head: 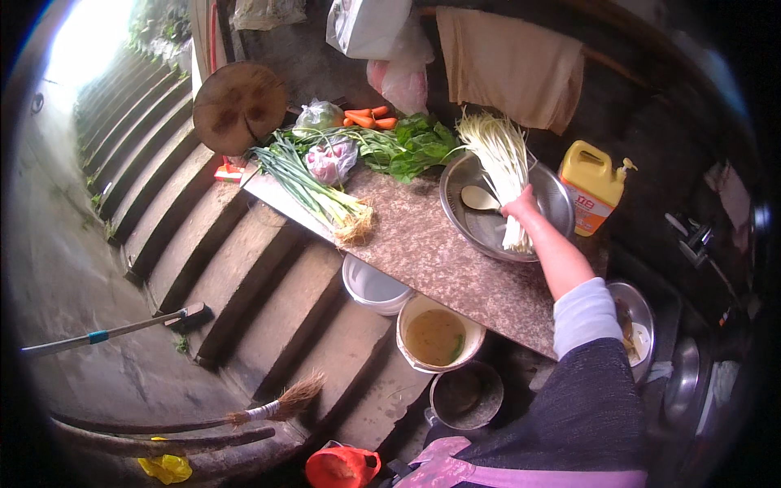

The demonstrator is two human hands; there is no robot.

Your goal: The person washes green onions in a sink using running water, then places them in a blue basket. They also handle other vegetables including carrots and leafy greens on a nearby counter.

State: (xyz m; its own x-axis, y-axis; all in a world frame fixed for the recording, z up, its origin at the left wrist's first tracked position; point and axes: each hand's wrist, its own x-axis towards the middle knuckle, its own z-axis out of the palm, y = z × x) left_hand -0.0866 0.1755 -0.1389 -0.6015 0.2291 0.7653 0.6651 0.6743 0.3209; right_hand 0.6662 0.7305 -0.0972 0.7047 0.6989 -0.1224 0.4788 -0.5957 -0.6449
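Observation:
My right hand [521,206] grips a bundle of long, pale, thin-stalked greens [497,146] near its white lower end. The bundle slants over a wide stainless steel basin [450,210], its leafy tips beyond the far rim and its cut ends above the basin's near side. A pale ladle or spoon [479,198] lies in the basin. Green onions with roots [311,192] lie at the left of the stone-patterned worktop [415,213]. Behind them are bagged vegetables [331,160], leafy greens [421,143] and carrots [369,118]. My left hand is out of view.
A yellow pump jug [589,183] stands right of the basin. Below the worktop are a white bucket [378,290], a bucket of cloudy liquid [434,338] and a dark pot [467,396]. Concrete steps [256,293] run along the left. A round wooden board [240,108] stands at the far left corner.

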